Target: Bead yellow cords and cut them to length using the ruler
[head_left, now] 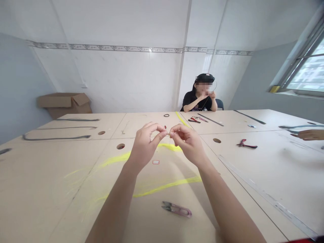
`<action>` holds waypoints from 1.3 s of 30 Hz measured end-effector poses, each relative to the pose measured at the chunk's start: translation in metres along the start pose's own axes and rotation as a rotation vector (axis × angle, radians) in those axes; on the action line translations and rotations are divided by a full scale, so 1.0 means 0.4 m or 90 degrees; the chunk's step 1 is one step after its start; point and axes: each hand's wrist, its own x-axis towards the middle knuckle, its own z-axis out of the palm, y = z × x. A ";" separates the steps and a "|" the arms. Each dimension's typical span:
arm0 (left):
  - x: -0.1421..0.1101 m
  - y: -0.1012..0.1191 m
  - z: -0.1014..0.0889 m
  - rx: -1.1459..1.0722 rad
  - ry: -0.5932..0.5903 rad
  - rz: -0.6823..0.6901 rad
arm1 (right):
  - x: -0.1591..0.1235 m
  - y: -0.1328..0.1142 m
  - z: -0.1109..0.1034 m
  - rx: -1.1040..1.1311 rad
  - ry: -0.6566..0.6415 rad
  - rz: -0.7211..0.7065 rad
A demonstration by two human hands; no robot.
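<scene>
Over the middle of the table, my left hand (148,143) and my right hand (186,143) meet at the fingertips. Each pinches thumb against forefinger. A tiny yellowish bit shows between the fingertips; it is too small to name. Under my hands lies a bundle of bright yellow strands (117,158), fanned out loosely at its left end. A second yellow bundle (162,189) stretches across nearer to me, partly behind my forearms. Thread snips (177,209) with pinkish handles lie between my forearms. A small red-edged white label (156,162) is on the tabletop below my hands.
A co-worker (201,98) sits across the table with both hands raised. Another person's hand (310,134) reaches in at right. Red-handled pliers (246,144), more pliers (194,120) and dark strand bundles (58,137) lie around. Round holes (120,146) pierce the tabletop (37,189).
</scene>
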 end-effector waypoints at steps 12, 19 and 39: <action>0.000 0.000 0.001 0.098 0.020 0.056 | 0.000 -0.008 -0.011 0.056 -0.022 0.057; -0.001 0.002 -0.006 0.106 -0.030 0.048 | -0.001 -0.014 -0.017 0.119 -0.094 0.100; -0.004 -0.010 -0.020 0.088 -0.042 0.067 | -0.004 -0.010 -0.008 0.044 -0.045 0.067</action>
